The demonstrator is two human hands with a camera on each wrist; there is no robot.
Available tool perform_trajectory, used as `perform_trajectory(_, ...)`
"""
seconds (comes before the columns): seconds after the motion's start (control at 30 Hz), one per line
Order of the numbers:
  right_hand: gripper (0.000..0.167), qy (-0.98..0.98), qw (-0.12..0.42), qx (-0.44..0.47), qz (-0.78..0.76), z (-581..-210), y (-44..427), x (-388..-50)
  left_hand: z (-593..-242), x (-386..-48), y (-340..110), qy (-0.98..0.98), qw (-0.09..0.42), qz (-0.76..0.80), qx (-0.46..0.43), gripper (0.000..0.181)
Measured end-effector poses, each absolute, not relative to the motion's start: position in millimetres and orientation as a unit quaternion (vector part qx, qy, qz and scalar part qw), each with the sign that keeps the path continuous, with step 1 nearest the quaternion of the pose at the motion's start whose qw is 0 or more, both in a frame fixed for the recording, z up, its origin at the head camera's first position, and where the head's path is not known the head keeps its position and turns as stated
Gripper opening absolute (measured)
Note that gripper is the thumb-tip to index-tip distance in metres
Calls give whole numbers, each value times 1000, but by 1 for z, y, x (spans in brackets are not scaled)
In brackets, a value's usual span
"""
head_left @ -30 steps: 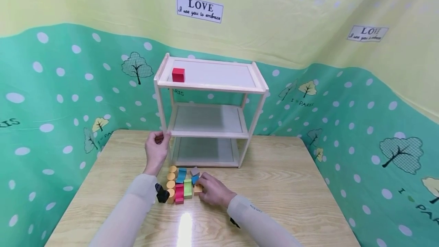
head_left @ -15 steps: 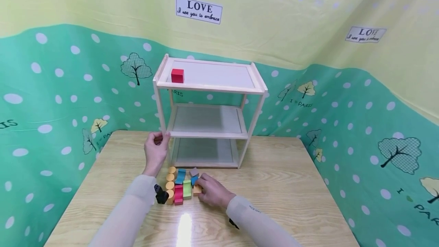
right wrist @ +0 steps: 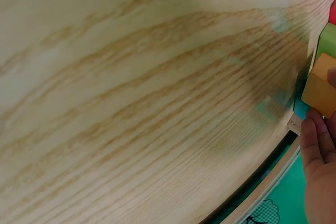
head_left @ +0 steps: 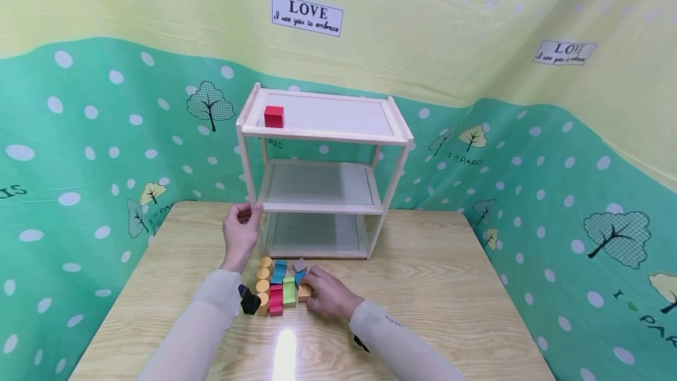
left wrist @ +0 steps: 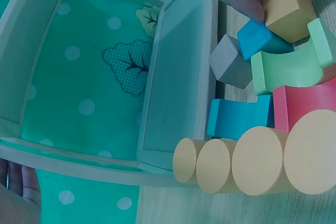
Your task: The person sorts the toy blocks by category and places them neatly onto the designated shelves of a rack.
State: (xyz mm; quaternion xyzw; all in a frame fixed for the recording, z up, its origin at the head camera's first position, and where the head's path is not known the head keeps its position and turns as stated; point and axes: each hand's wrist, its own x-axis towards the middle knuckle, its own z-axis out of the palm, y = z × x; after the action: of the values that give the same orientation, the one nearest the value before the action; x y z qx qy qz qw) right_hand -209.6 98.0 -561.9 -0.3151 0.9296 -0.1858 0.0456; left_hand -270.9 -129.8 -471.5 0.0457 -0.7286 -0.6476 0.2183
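Observation:
My left hand [head_left: 241, 234] grips the left front post of a small white three-tier shelf [head_left: 322, 209], at the height of the middle board; in the left wrist view its fingers partly disappear behind the frame. Lower right, my right hand [head_left: 330, 294] pinches an orange cube [left wrist: 287, 10] between fingers and thumb at the edge of a block group. Beside that cube lie a blue block [left wrist: 262, 39], a grey cube [left wrist: 231, 62] and a green curved block [left wrist: 289, 71]. A red cube [head_left: 274, 117] sits on the top board at the left.
Several orange cylinders [head_left: 262, 286] stand in a row at the group's left, next to a red curved block [head_left: 276, 300] and a blue curved one [head_left: 278, 272]. Under everything is a wooden table [head_left: 449, 304]. Behind hangs a green and yellow patterned curtain [head_left: 174, 134].
The head view has shifted very slightly. Both hands, the blocks and the shelf look the same as before.

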Motion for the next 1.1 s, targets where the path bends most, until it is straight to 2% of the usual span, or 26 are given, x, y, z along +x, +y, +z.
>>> perform_trajectory(0.63, 37, 928, 28, -317, -196, -545, 107, -211, -473, -272, -130, -727, 223, -648, 46, 43)
perform_trajectory(1.1, 37, 932, 42, -297, -205, -523, 115, -215, -473, -271, -130, -720, 225, -655, 39, 40)
